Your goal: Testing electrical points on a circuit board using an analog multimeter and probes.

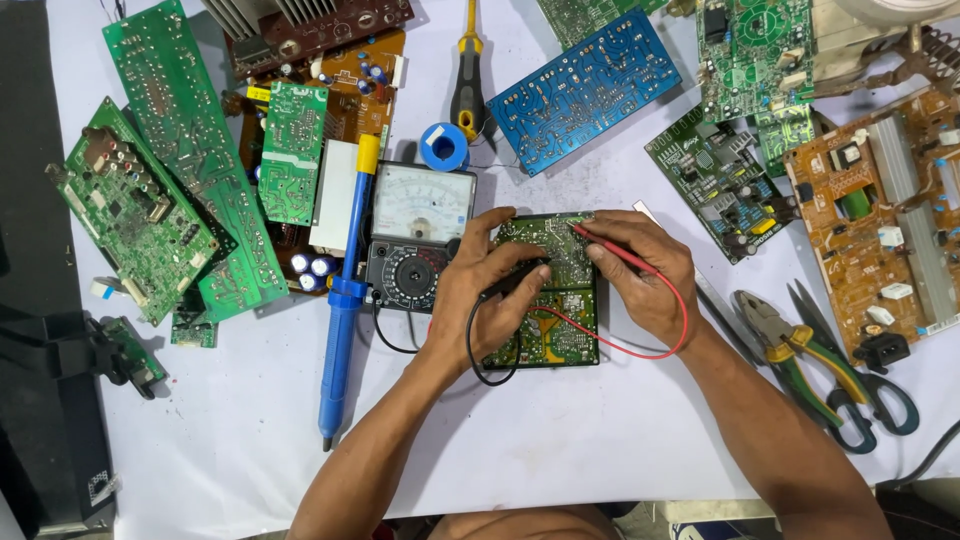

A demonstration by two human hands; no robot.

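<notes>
Left hand [478, 290] pinching black probe [512, 281], tip on green circuit board [555, 300] under both hands | right hand [640, 275] pinching red probe [610, 247] at board's far edge | analog multimeter [418, 232] just beyond left hand | risk: probe tip may slip across close solder joints, bridging them; red lead [650, 345] looping round right wrist may snag.

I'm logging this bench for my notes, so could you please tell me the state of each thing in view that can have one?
Left hand: holds black probe on green board.
Right hand: holds red probe on the board.
Green board: flat on table, under both hands.
Multimeter: lying flat, leads attached.
Desoldering pump: lying unused.
Screwdriver: lying unused.
Pliers: lying, jaws shut.
Scissors: lying, blades shut.
</notes>
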